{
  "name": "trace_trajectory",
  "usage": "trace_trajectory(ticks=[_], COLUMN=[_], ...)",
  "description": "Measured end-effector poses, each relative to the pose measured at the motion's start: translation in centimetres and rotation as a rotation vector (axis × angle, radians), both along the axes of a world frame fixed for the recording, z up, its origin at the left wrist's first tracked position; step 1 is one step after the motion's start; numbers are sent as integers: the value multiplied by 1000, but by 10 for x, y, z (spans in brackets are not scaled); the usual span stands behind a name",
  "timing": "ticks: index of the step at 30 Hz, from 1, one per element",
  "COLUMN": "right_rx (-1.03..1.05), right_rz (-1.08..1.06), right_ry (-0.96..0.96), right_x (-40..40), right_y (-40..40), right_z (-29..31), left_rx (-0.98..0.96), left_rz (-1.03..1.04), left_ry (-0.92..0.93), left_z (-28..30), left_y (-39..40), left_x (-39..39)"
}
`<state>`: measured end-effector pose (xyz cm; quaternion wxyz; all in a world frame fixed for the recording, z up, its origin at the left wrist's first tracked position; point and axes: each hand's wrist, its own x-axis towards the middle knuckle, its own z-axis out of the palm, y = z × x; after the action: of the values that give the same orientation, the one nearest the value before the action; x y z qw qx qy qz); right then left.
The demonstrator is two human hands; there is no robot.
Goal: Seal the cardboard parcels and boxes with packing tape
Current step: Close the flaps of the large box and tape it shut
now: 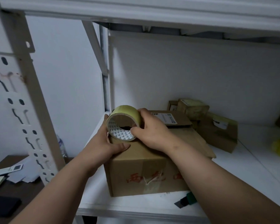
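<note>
Head view, the only one: right hand (149, 130) grips the tape roll (124, 122) — thumb hooked into the core from below, the other fingers curled over the top of the outer rim. The roll stands on edge on the far left part of the box top, core facing the camera. My read: held this way so it can spin on the thumb as tape pays out.

Left hand (109, 143) lies flat and relaxed on the cardboard box (141, 167), thumb along the top near the front edge, fingertips reaching past the roll on its left side. Looks like it's pinning the flaps and steadying the box, possibly holding a tape end — the free end isn't visible, so can't confirm.

The box sits at the front of the white shelf (242, 167), directly under both hands. A taped seam with a torn, wrinkled patch runs down its front face, below the left thumb.

Behind the right knuckles: a flat parcel (170, 118), then smaller taped parcels (217, 126) further back right. A green-handled cutter (187, 200) lies on the shelf under the right forearm, within easy reach for cutting.

Writing: red hand-drawn characters on the box front, too smeared to read. The roll's core liner carries a repeated small triangular logo — illegible. White shipping labels with barcodes on the parcels are too small to read
</note>
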<state>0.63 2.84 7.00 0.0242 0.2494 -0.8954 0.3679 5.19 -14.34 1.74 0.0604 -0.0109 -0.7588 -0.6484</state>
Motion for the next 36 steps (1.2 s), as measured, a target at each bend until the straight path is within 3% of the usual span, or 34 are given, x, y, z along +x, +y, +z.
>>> trace_trajectory(ticks=[11,21,26,31,34,36], right_rx=[98,246,427,665,651,611], right_rz=[16,-83,-96,-273,-316,-303], right_ry=[-1,207,254,279,248,256], right_x=[0,-7,-17,-27,-29,-32], right_y=[4,27,70,125,139,138], right_z=[11,48,49,49,41,36], left_rx=[-40,-129,-169,-193,-389,-784], left_rz=[-94,-38,-42,-70,-73,-30], left_ry=[-61,-71,-77,-120,-154,-153], left_z=[-2,2,1,1,8,13], left_y=[-2,-2,-2,-7,-7,-6], left_x=[-4,-2,-4,-4,-1,-3])
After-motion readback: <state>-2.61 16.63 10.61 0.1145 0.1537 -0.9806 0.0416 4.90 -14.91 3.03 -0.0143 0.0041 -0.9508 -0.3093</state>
